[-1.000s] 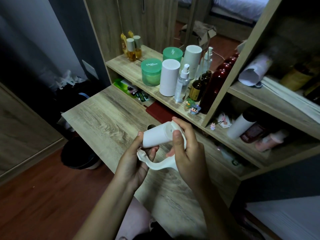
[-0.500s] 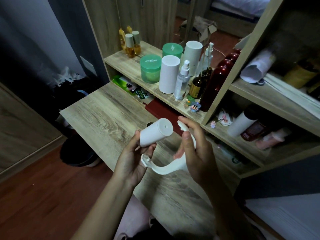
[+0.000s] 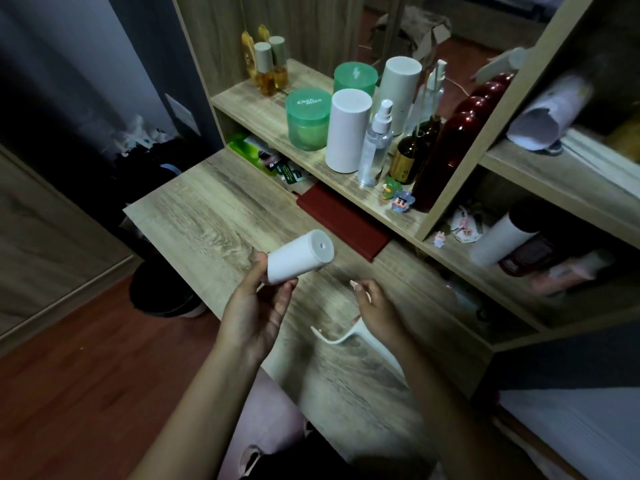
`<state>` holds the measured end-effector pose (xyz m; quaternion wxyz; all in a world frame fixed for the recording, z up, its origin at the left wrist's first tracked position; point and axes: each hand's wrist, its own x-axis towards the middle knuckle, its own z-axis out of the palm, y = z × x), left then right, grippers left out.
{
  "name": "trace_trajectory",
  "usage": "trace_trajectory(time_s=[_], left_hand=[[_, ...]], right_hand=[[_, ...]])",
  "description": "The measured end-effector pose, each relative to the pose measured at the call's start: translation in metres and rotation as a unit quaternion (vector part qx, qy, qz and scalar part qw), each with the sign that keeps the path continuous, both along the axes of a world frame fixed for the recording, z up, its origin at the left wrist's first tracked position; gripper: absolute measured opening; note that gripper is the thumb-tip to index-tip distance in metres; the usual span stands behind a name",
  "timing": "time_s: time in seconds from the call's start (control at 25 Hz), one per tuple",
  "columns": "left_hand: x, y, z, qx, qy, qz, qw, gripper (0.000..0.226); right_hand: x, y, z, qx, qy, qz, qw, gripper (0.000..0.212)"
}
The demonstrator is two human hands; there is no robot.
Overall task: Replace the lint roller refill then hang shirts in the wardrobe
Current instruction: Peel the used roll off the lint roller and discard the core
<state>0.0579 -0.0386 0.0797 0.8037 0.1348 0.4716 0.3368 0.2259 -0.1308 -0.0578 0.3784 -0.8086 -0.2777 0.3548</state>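
Observation:
My left hand (image 3: 256,313) grips a white lint roll (image 3: 300,257) by its lower end, holding it tilted above the wooden desk (image 3: 194,216). The roll's flat end with a small hole faces up and right. It is apart from the white curved roller handle (image 3: 341,337), which my right hand (image 3: 379,308) holds low over the desk, hooked end pointing left. Part of the handle is hidden under my right palm and wrist. No shirts are in view.
On the shelf (image 3: 266,112) behind the desk stand two white cylinders (image 3: 347,130), green jars (image 3: 307,118), a spray bottle (image 3: 375,143) and dark red bottles (image 3: 446,150). A red book (image 3: 341,221) lies under that shelf. Another white tube (image 3: 502,240) lies in the right compartment. A dark bin (image 3: 162,292) stands on the floor at left.
The roll has come off the handle. My left hand carried it up and left, while my right hand dropped down and right with the bare handle.

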Motion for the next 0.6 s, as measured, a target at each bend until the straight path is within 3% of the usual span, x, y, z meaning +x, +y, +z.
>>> trace_trajectory(time_s=[0.2, 0.32, 0.4, 0.6], left_hand=[[0.002, -0.005, 0.000, 0.012, 0.006, -0.012, 1.000, 0.011], [0.003, -0.005, -0.002, 0.010, 0.009, -0.007, 1.000, 0.011], [0.004, -0.006, -0.003, 0.009, 0.011, -0.010, 1.000, 0.011], [0.004, -0.009, -0.007, 0.019, 0.006, -0.036, 0.999, 0.014]], right_hand=[[0.013, 0.009, -0.028, -0.063, -0.063, 0.003, 0.996, 0.031], [0.012, 0.008, -0.030, -0.065, -0.156, 0.000, 0.986, 0.032], [0.012, 0.007, -0.026, -0.067, -0.213, 0.004, 0.975, 0.031], [0.014, 0.008, 0.005, -0.098, -0.259, 0.028, 0.960, 0.045]])
